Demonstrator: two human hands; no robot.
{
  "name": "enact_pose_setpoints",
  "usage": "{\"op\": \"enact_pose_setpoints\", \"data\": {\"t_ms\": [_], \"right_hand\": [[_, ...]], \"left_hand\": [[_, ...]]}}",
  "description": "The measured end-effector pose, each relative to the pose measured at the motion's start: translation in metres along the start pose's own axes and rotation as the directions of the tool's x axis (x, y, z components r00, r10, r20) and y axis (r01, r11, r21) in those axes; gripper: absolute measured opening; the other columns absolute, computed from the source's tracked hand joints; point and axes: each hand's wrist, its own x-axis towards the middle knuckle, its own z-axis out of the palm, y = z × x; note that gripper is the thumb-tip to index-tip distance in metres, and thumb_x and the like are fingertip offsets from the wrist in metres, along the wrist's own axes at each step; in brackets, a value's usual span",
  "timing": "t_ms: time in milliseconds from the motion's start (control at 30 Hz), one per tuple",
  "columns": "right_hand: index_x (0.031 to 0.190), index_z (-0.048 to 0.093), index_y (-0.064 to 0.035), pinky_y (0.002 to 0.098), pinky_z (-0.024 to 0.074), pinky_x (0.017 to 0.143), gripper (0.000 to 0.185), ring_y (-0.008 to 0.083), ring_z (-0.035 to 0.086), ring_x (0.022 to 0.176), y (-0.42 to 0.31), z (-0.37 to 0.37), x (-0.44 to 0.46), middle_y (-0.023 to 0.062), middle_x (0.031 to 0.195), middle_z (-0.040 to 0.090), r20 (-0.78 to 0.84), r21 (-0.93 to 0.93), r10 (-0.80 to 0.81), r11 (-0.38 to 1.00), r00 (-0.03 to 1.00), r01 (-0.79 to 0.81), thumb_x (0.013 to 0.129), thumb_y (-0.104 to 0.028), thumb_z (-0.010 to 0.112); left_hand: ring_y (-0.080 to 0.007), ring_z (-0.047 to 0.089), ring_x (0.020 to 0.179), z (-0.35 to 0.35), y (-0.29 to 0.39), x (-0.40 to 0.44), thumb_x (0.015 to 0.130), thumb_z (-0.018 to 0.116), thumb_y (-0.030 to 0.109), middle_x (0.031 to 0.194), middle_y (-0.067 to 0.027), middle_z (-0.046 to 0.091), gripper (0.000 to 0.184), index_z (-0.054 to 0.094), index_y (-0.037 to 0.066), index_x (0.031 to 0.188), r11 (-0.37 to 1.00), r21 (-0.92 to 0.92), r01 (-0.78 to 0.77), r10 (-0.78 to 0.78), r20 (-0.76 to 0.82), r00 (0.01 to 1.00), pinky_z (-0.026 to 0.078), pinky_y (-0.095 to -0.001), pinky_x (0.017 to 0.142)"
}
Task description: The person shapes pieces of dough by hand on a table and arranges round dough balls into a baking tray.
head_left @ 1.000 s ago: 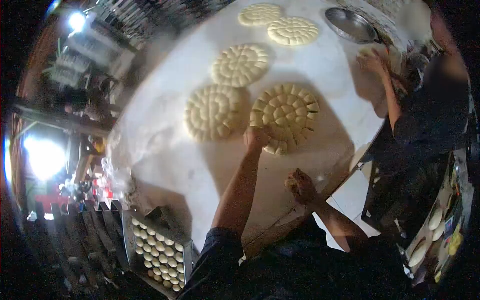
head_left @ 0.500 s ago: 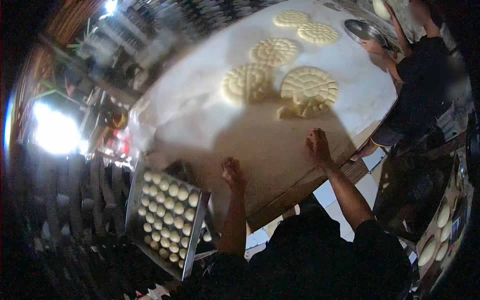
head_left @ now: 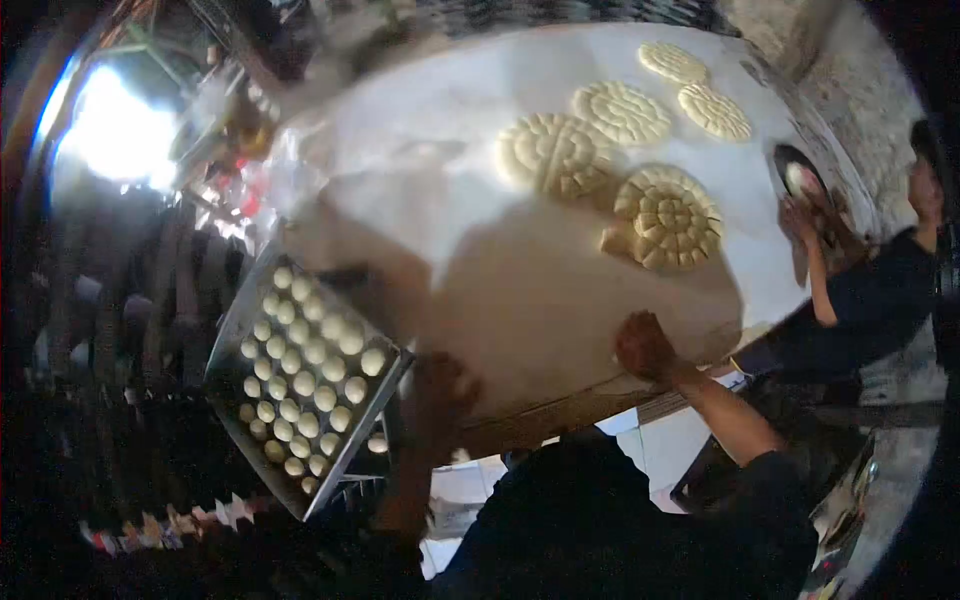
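Note:
My right hand [head_left: 643,346] rests on the floured table, fingers curled closed; whatever is under them is hidden. Dark and blurred, my left hand [head_left: 445,384] is over the table's near edge, beside the tray, its fingers curled in; I cannot make out anything in it. Beyond my right hand lies a round of dough [head_left: 668,215] cut into pieces, with a loose dough piece [head_left: 618,241] at its left side. Farther back are more cut rounds, among them one dough round [head_left: 553,152] partly in shadow. Left of my left hand, a metal tray [head_left: 377,408] holds rows of dough balls [head_left: 304,383].
At the right, another person's hand [head_left: 797,217] is at a dark round pan [head_left: 784,160] with a pale lump in it. The white table [head_left: 440,130] stretches away from me. A bright lamp [head_left: 118,125] glares at the left, near clear plastic [head_left: 290,170].
The camera view has turned, so the table and tray appear shifted. My left hand has come closer to the tray and the table's edge. The other person's raised hand has lowered a pale lump into the pan.

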Motion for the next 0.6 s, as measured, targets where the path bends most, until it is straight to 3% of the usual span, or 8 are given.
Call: {"op": "enact_pose_setpoints", "data": {"t_ms": [33,67,133,200,300,400,467,600], "right_hand": [[0.081,0.049,-0.0047,0.0493,0.0339,0.087,0.019,0.0325,0.047,0.078,0.010,0.001,0.010,0.0120,0.081,0.051,0.045,-0.114,0.040,0.993,0.998,-0.035,0.075,-0.019,0.059],[0.085,0.049,-0.0030,0.0495,0.0347,0.087,0.018,0.0342,0.046,0.081,0.024,0.026,0.031,0.0159,0.086,0.049,-0.329,-0.281,-0.124,0.959,0.936,0.028,0.077,-0.018,0.057],[0.098,0.056,0.0020,0.0516,0.0363,0.091,0.030,0.0431,0.049,0.095,0.012,0.042,0.073,0.0254,0.097,0.053,-0.256,0.056,0.180,0.984,0.950,-0.172,0.076,-0.018,0.055],[0.104,0.055,0.0039,0.0489,0.0347,0.099,0.032,0.0428,0.049,0.105,-0.003,0.174,0.072,0.0271,0.107,0.054,-0.108,-0.022,0.010,1.000,0.994,-0.013,0.081,-0.018,0.050],[0.097,0.054,0.0043,0.0496,0.0328,0.101,0.025,0.0424,0.049,0.103,0.002,0.139,0.004,0.0254,0.104,0.053,0.011,0.053,-0.166,0.985,0.986,0.165,0.081,-0.015,0.051],[0.091,0.053,0.0046,0.0504,0.0309,0.103,0.019,0.0420,0.048,0.101,0.014,0.071,-0.013,0.0238,0.101,0.052,0.130,0.146,-0.354,0.931,0.926,0.335,0.082,-0.012,0.052],[0.091,0.054,0.0062,0.0513,0.0292,0.106,0.022,0.0439,0.048,0.107,0.035,0.027,0.036,0.0271,0.104,0.052,-0.054,0.075,-0.051,0.996,0.997,0.055,0.081,-0.013,0.054],[0.091,0.054,0.0069,0.0534,0.0342,0.102,0.022,0.0443,0.050,0.102,0.008,0.046,0.105,0.0274,0.098,0.052,-0.085,0.168,0.003,0.986,0.996,0.012,0.079,-0.012,0.056]], "left_hand": [[-0.0300,0.055,0.089,-0.012,0.016,0.040,0.086,0.062,0.023,0.094,-0.0135,0.057,0.025,0.057,0.005,0.102,1.000,-0.007,-0.011,0.010,-0.099,0.995,0.045,-0.0424,0.082],[-0.0304,0.055,0.090,-0.013,0.036,0.064,0.085,0.063,0.024,0.095,-0.0138,0.057,0.026,0.057,0.005,0.102,0.999,-0.035,-0.007,0.002,-0.149,0.989,0.046,-0.0430,0.083],[-0.0326,0.054,0.096,0.033,0.071,0.107,0.084,0.063,0.022,0.102,-0.0147,0.058,0.028,0.058,0.005,0.105,0.986,-0.084,0.144,-0.145,-0.008,0.989,0.045,-0.0458,0.087],[-0.0344,0.053,0.102,0.080,0.088,0.113,0.084,0.063,0.020,0.108,-0.0152,0.057,0.029,0.058,0.006,0.108,0.969,-0.045,0.242,-0.235,0.123,0.964,0.044,-0.0480,0.090],[-0.0379,0.050,0.109,0.121,0.083,0.023,0.084,0.061,0.018,0.109,-0.0150,0.059,0.028,0.061,0.007,0.110,0.987,0.063,-0.149,0.147,0.033,0.989,0.042,-0.0506,0.093],[-0.0358,0.054,0.099,0.105,0.023,-0.011,0.082,0.062,0.018,0.101,-0.0148,0.060,0.022,0.061,0.007,0.100,0.982,0.157,-0.102,0.068,0.210,0.975,0.044,-0.0496,0.085],[-0.0341,0.055,0.093,0.075,0.003,0.024,0.082,0.061,0.018,0.096,-0.0141,0.059,0.017,0.060,0.006,0.094,0.933,0.359,0.014,-0.098,0.218,0.971,0.044,-0.0488,0.081],[-0.0319,0.056,0.089,0.053,0.073,0.134,0.085,0.055,0.020,0.090,-0.0128,0.058,0.014,0.057,0.006,0.089,0.933,0.359,0.023,-0.065,0.107,0.992,0.044,-0.0479,0.078]]}}
